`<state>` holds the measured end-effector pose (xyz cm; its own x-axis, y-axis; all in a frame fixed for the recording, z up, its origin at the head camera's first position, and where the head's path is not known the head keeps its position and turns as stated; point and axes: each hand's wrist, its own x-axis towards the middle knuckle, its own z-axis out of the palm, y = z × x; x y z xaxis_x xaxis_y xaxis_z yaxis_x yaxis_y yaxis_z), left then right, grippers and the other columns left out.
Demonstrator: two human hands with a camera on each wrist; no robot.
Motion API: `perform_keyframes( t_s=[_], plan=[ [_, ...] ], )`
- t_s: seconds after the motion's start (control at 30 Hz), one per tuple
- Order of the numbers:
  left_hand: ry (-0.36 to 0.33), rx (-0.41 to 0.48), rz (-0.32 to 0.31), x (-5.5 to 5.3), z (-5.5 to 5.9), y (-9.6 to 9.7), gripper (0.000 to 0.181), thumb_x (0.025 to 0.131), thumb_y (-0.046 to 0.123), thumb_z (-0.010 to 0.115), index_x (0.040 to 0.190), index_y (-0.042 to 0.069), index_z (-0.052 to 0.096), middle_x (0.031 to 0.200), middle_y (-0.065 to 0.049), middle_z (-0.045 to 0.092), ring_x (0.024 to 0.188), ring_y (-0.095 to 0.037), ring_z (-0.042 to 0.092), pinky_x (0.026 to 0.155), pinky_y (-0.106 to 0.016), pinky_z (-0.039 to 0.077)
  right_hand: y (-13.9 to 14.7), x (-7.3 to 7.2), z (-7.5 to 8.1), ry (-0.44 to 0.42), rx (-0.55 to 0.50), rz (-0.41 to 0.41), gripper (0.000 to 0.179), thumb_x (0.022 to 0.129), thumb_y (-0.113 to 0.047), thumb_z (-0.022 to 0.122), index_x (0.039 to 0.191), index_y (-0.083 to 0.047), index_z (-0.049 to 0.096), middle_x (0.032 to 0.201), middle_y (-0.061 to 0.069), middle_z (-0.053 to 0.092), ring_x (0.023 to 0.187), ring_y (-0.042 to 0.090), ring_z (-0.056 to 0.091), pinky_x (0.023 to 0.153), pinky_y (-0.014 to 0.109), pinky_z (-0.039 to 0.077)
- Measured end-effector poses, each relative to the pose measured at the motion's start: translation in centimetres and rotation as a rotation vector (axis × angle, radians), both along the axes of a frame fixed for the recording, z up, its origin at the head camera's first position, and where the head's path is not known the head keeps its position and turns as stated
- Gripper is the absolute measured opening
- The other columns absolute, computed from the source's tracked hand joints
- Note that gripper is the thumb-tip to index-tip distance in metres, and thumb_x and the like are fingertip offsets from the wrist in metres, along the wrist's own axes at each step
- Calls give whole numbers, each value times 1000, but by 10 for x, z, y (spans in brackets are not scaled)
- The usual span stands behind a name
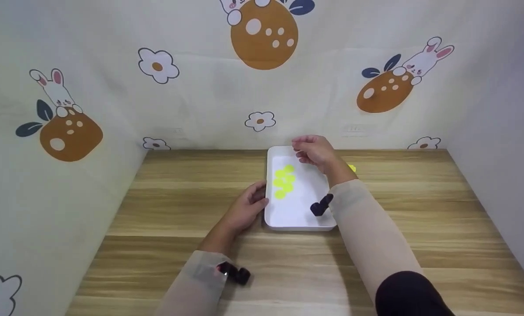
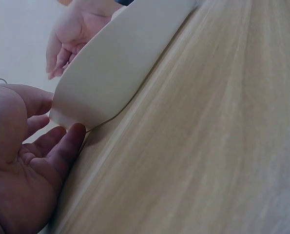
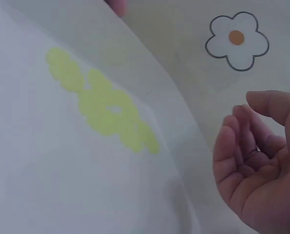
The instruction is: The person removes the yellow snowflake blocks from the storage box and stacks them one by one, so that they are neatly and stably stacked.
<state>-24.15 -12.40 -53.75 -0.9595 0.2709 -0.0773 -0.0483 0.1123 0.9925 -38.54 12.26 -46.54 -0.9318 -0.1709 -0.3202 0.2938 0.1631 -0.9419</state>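
A shallow white rectangular tray stands on the wooden table. Inside it, toward the left wall, lie several flat, round yellow pieces, bunched together and partly overlapping in the right wrist view. My left hand rests against the tray's left side, its fingertips on the outer wall in the left wrist view. Over the tray's far right part hovers my right hand, fingers loosely bent and nothing between them. Just right of the right wrist, more yellow shows on the table, mostly hidden by the arm.
The wooden table extends on both sides of the tray. Close behind the tray rises a pale cloth wall printed with rabbits, oranges and flowers; similar cloth stands at left and right. A small black camera sits on the left sleeve.
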Motion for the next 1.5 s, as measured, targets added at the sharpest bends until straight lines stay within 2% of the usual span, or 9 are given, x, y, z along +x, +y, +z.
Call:
perform_keyframes(
  t_s=[0.23,0.4,0.53,0.67,0.8,0.93,1.1,1.3,1.5],
  plan=[
    [-3,6,-2,2,4,0,60,108,7,59,164,3,38,166,-21,47,156,-37,46,129,-51,41,-4,-9,-18,37,19,-31,37,102,-22,72,135,-7,70,134,20,67,100,24,66,81,25,61],
    [-14,14,-11,2,4,0,60,108,6,58,164,2,36,169,-21,43,158,-37,43,130,-51,38,-6,-9,-30,60,-10,-8,40,98,-15,75,135,0,68,113,13,70,89,19,63,80,27,60],
    [-17,11,-8,1,2,0,60,108,6,57,164,3,36,170,-20,42,158,-37,42,130,-51,38,-6,-9,-38,60,41,17,37,95,-13,79,130,-3,72,102,5,72,89,18,65,82,27,60],
    [-18,13,-7,1,0,0,60,108,5,57,165,2,36,169,-21,42,158,-37,43,129,-51,40,-3,-8,-44,70,152,61,32,95,-15,80,126,-10,75,108,3,74,95,18,68,87,25,60],
    [-23,11,-8,0,0,0,60,108,5,56,165,2,36,168,-22,43,157,-38,43,128,-51,41,-2,-7,-45,84,198,123,33,95,-8,78,128,-9,73,117,6,75,104,18,69,94,27,59],
    [-35,-13,0,0,1,0,59,108,7,57,164,5,37,167,-20,46,157,-36,44,128,-51,41,-3,-6,-44,78,230,165,37,92,-1,78,127,-10,73,123,7,75,112,21,68,102,32,57],
    [-43,-28,15,1,2,-1,59,108,9,59,164,7,39,166,-20,48,157,-35,45,128,-50,41,-5,-5,-43,79,321,201,38,90,-4,80,124,-18,74,124,2,73,117,23,65,111,39,52],
    [-28,-22,6,1,2,0,59,108,8,58,164,6,39,168,-19,46,157,-35,45,128,-51,41,-7,-3,-43,138,397,220,38,86,-3,83,121,-16,75,119,3,72,111,23,63,107,39,53],
    [-19,8,-6,1,3,0,59,108,6,57,164,2,37,168,-22,44,157,-38,44,130,-52,39,-11,-2,-41,119,423,210,37,87,-2,83,119,-19,75,118,5,70,111,24,62,105,39,54]
  ],
)
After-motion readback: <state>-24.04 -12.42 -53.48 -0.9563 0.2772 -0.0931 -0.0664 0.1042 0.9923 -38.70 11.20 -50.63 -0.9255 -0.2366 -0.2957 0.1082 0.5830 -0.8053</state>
